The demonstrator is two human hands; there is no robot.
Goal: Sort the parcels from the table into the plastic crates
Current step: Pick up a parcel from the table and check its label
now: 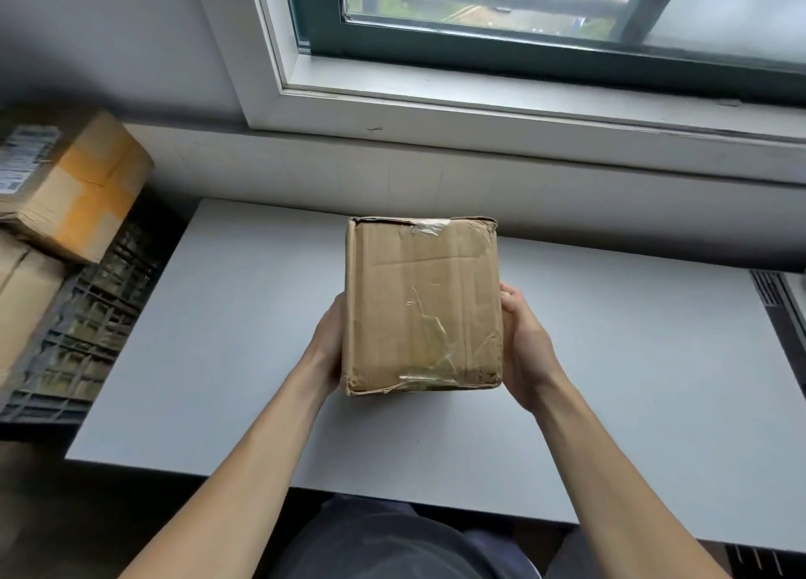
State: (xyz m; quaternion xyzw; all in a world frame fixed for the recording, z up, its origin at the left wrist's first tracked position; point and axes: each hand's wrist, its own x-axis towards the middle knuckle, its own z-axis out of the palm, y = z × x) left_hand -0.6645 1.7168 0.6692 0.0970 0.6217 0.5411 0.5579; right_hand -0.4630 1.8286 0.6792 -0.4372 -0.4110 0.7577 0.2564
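Left hand (325, 347): palm flat against the left face of the parcel (421, 304), fingers running out of sight beneath it, gripping

Right hand (525, 343): cupped on the right face, fingers (508, 293) curled over the upper right edge, gripping. Parcel clamped between the two hands

Parcel: brown cardboard, creased, with clear tape wrinkled across the top and at both ends. Broad face up. Long axis runs from the person straight toward the window (523, 33), near end closest to the body, far end toward the back edge of the table (654, 382). Held over the middle of the table; cannot tell whether its underside touches the surface

Count:
- parcels in hand: one
- parcels lying loose on the table: none seen
- dark plastic crate (87, 317): one, on the floor just off the table's left edge
- cardboard boxes in that crate: two visible, the upper box (74, 186) with orange tape and a printed label, tilted, resting on the lower box (22, 299)
- dark slatted object (772, 290) at the table's right edge, cut off by the frame, too little showing to identify
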